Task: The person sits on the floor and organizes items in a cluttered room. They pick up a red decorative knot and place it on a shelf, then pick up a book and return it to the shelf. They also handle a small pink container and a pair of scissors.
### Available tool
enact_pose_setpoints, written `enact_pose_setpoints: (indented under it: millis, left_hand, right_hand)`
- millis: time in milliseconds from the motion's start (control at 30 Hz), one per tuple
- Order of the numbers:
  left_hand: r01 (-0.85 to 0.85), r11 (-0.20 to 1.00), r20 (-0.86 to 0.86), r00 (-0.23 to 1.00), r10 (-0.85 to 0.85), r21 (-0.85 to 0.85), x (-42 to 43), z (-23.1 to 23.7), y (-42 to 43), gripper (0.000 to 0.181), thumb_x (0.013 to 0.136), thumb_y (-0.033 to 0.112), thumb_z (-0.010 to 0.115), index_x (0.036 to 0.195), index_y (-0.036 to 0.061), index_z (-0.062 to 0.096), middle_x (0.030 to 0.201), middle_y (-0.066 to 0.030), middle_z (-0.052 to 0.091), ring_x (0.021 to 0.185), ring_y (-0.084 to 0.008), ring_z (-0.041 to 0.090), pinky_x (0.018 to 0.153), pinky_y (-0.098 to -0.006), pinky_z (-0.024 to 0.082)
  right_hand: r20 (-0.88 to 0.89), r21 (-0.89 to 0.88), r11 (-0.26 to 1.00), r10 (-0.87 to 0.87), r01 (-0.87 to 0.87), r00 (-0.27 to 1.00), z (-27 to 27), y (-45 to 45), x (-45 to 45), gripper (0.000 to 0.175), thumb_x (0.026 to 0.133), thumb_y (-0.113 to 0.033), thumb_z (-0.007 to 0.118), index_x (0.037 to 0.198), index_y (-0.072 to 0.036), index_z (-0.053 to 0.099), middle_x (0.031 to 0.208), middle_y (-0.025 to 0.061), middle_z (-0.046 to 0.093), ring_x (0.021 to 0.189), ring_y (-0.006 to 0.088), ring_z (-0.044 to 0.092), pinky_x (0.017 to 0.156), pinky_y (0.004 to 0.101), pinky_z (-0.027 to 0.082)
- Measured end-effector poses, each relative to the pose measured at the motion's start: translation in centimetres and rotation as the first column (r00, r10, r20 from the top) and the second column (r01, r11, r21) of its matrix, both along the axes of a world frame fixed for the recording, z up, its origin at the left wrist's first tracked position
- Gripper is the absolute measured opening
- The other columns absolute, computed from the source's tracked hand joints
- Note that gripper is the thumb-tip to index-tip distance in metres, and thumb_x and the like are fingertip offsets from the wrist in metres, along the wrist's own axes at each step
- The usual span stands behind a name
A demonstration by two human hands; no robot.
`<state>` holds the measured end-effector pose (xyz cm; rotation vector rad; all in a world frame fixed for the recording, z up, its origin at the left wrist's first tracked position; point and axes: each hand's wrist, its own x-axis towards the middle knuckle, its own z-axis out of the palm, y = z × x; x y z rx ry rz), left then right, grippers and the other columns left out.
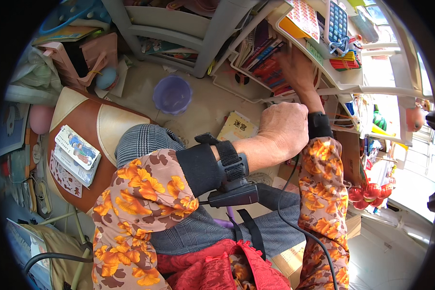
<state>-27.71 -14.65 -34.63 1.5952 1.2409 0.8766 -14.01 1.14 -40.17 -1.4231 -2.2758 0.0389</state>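
My right hand (299,70), blurred, reaches into the lower tier of a white rack (252,95), over a row of books (266,65) with their spines up. Its fingers are too smeared to tell whether they grip a book. My left hand (284,127) is curled in front of the rack, knuckles up, close to my right wrist. Its fingertips and palm are hidden, so anything inside it cannot be seen. A black device (233,195) is strapped to my left wrist. Below that hand, a yellow booklet (237,127) lies on the floor.
A purple plastic bin (172,95) stands on the floor. On my left, a brown-and-cream stool seat (108,123) holds stacked cards (78,148). The rack's upper tier bears a sticker sheet (303,18) and bundled coloured sticks (346,61). A black cable (281,206) hangs between my arms.
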Motion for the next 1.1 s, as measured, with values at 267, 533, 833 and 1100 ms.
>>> enact_pose_setpoints:
  millis: [267,533,833,1100]
  left_hand:
    - [0.291,0.957,-0.090,0.953,-0.290,-0.005,0.7,-1.2,-1.5,0.013,0.083,0.012,0.058,0.081,0.0034,0.068,0.081,-0.0187,0.068,0.082,-0.0389,0.066,0.074,-0.0494,0.051]
    - [0.340,0.940,-0.111,0.934,-0.339,-0.014,0.9,-1.4,-1.5,0.013,0.084,0.012,0.059,0.081,0.0032,0.067,0.082,-0.0187,0.068,0.081,-0.0390,0.065,0.074,-0.0494,0.051]
    - [0.351,0.936,-0.094,0.933,-0.347,0.028,0.6,-1.6,-1.7,0.012,0.084,0.012,0.059,0.081,0.0027,0.066,0.080,-0.0191,0.067,0.079,-0.0394,0.065,0.072,-0.0501,0.050]
    - [0.343,0.939,-0.038,0.939,-0.342,0.027,0.5,-1.6,-1.6,0.014,0.083,0.013,0.056,0.079,0.0023,0.065,0.077,-0.0195,0.066,0.076,-0.0396,0.064,0.070,-0.0507,0.048]
  right_hand:
    - [0.378,0.154,0.982,-0.163,0.111,0.911,-0.6,-5.2,6.0,0.078,0.068,-0.030,0.084,0.133,-0.007,0.049,0.134,0.0185,0.052,0.125,0.0376,0.046,0.099,0.0479,0.041]
    - [0.237,0.223,0.962,-0.209,0.156,0.949,-2.1,-4.2,5.8,0.069,0.072,-0.019,0.080,0.132,-0.007,0.049,0.132,0.0174,0.053,0.124,0.0384,0.048,0.100,0.0494,0.041]
    - [0.055,0.269,0.956,-0.140,0.120,0.989,-1.6,-6.9,6.0,0.045,0.082,-0.014,0.071,0.124,-0.008,0.055,0.125,0.0154,0.058,0.122,0.0361,0.050,0.096,0.0433,0.044]
    - [-0.062,-0.198,0.752,-0.649,0.628,0.758,-6.5,-11.9,7.1,0.043,0.090,-0.037,0.065,0.119,-0.007,0.052,0.096,0.0143,0.070,0.089,0.0387,0.067,0.073,0.0481,0.051]
